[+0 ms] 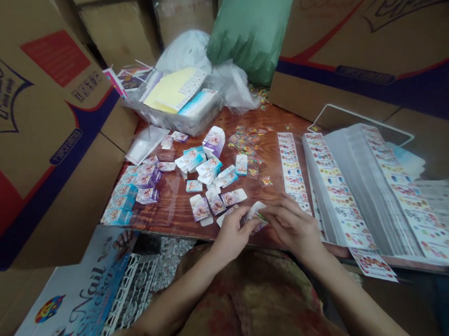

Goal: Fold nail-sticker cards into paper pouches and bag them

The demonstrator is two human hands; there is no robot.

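Left hand (232,234) pinches a small printed carton (255,211) between thumb and fingers. Right hand (295,225) has its fingertips bunched at the carton's right side; can't tell if they grip the flap or the yellow-green bit showing there. Carton sits just above the tabletop (173,204)'s near edge, right in front of me.

Progress: partway, I'd say. This one isn't closed, white flap up. Just left of it, purple-and-white cartons (200,208) lie with white flaps out, so those look unfinished. Beyond them, a loose heap of blue-and-white cartons (209,168), mixed; some flaps out, others look shut. Far left, blue cartons (120,197) lie in neat rows with purple cartons (147,172) bunched beside them; I read the rows as done. Clear packets (243,140) with bright bits are scattered past the heap, so stock remains. Can't see inside any carton.

Looks: the held carton is small, thin card, pale, with a purplish print mostly under my fingers. Slightly tilted, edges blurred.

Further out: sticker strips (332,181) stacked right, plastic tray (191,123) at the back.
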